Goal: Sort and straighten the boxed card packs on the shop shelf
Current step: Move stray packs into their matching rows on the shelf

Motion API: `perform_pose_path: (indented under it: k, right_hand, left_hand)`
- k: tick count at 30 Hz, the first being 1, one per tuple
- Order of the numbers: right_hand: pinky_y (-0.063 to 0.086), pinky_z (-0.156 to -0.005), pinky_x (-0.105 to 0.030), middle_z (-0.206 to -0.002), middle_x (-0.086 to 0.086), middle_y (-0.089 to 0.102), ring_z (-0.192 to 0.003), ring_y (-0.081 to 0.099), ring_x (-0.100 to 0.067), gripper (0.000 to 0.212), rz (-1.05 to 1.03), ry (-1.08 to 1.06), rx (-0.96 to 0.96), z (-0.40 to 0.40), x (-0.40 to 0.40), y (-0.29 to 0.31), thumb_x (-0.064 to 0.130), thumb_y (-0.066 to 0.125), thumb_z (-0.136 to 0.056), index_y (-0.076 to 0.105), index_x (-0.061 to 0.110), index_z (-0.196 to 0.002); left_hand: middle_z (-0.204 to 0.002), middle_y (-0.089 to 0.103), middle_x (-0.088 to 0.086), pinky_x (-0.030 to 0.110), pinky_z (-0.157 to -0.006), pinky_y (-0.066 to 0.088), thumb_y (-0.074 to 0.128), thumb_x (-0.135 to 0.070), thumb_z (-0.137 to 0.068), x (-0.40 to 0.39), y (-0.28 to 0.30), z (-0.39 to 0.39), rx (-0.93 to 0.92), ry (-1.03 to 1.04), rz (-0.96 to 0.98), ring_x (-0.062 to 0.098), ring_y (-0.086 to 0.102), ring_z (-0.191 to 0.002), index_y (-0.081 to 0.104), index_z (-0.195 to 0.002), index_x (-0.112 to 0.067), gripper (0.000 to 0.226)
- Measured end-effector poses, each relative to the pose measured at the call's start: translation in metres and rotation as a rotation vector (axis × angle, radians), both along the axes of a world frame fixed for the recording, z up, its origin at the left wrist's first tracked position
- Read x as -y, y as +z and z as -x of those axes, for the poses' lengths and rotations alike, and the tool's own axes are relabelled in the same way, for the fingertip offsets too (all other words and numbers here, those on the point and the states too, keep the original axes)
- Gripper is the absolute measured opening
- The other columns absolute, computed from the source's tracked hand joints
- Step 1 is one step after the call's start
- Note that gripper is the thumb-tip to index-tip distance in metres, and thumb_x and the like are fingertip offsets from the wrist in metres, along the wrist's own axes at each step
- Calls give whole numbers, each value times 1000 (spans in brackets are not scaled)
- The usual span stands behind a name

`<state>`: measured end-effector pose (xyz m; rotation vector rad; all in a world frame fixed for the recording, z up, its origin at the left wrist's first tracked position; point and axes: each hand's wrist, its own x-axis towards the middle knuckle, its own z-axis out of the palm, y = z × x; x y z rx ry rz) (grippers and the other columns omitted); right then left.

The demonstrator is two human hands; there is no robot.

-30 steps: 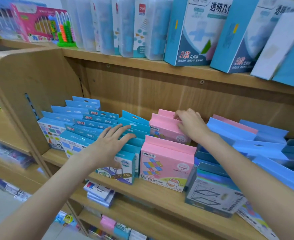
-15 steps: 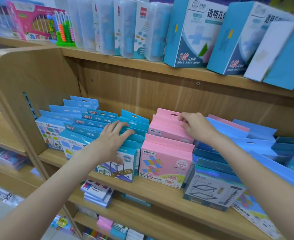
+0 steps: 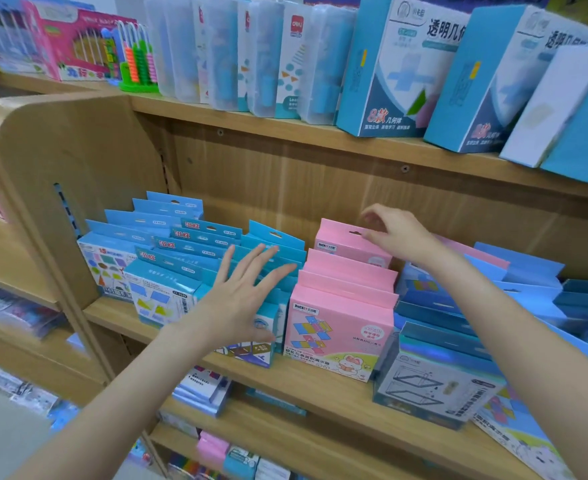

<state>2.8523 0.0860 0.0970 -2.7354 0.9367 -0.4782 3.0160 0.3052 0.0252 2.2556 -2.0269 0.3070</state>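
Observation:
Rows of boxed card packs stand on the middle wooden shelf (image 3: 320, 386). Blue packs (image 3: 167, 292) fill the left rows. A row of pink packs (image 3: 337, 330) runs front to back in the middle. More blue packs (image 3: 514, 292) lean in disorder at the right. My left hand (image 3: 240, 299) is spread, fingers apart, in front of the blue row next to the pink one, holding nothing. My right hand (image 3: 393, 230) hovers at the top of the rearmost pink pack (image 3: 348, 242), fingers loosely curled above its hang tab, not gripping it.
The upper shelf (image 3: 285, 129) carries tall blue boxes (image 3: 400, 71), clear plastic cases (image 3: 251, 57) and a pink abacus box (image 3: 77, 46). A wooden side panel (image 3: 63, 181) bounds the left. A silver-blue box (image 3: 438, 382) sits at front right. The lower shelf holds more packs (image 3: 202, 389).
My left hand lifted off the blue packs and spread its fingers. My right hand came off the rear pink packs and rose above the tab. The rearmost pink pack now stands more upright.

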Motion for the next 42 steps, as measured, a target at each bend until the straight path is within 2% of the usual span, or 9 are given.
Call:
perform_pose_path:
  k: [4,9,15,19,22,27,32,36,42]
  right_hand:
    - [38,-101,-42,-132,-17,51,-123,46,-32,44,-18,-100,-185,-16,21,-16,12,52,-90,42,9,-132]
    - [46,-86,-38,-110,-18,62,-103,56,-34,30,2,-110,-166,-24,24,-22,-3,41,-86,64,7,-103]
    - [45,-77,-33,-105,-15,62,-96,56,-32,32,-15,-37,-233,-22,10,-20,-7,38,-83,63,6,-99]
    - [42,-74,-28,-106,-13,62,-93,55,-27,31,-65,-37,-231,-16,6,-21,-5,40,-83,62,6,-100]
    - [43,-86,-27,-116,-9,59,-106,55,-23,32,-128,11,-215,-8,2,-15,1,46,-87,55,10,-116]
    - [44,-94,-34,-110,-9,63,-104,58,-22,29,-149,-27,-30,32,4,-3,1,50,-88,55,10,-115]
    - [39,-88,-28,-112,-12,63,-101,57,-26,27,-105,-162,62,91,15,-1,-2,52,-87,57,4,-112]
    - [35,-89,-31,-117,-17,58,-112,51,-32,31,33,-295,-66,124,32,-4,8,59,-86,56,4,-116]
    - [41,-87,-35,-118,-15,57,-111,51,-31,44,-13,-362,-183,122,43,-11,23,69,-81,52,7,-118]
  left_hand:
    - [-155,7,2,45,-105,-22,67,-61,-66,4,-7,8,-15,-33,88,16,-10,-141,-4,-139,-36,104]
    - [-153,15,-2,40,-110,-18,64,-59,-72,6,-8,8,-11,-14,104,17,3,-142,10,-146,-28,97]
    - [-128,54,1,49,-112,16,75,-62,-51,8,-25,1,80,-79,271,21,44,-123,35,-133,-21,100]
    - [-126,54,1,47,-110,10,74,-63,-52,10,-26,0,49,-84,279,21,43,-123,36,-132,-22,98]
    - [-128,52,0,46,-109,7,70,-64,-55,11,-25,1,9,-65,266,19,37,-124,34,-133,-23,95]
    - [-135,43,-1,39,-113,-6,44,-70,-74,13,-13,14,-184,-103,346,13,30,-128,32,-137,-20,81]
    - [-136,43,4,47,-111,2,46,-65,-75,41,-1,42,-133,-257,364,17,29,-130,34,-136,-18,77]
    - [-138,42,3,47,-111,3,45,-65,-76,57,-1,62,-99,-315,341,17,29,-131,36,-136,-17,78]
    - [-139,44,6,45,-109,8,42,-71,-71,74,-10,74,-14,-275,271,23,31,-130,36,-134,-20,81]
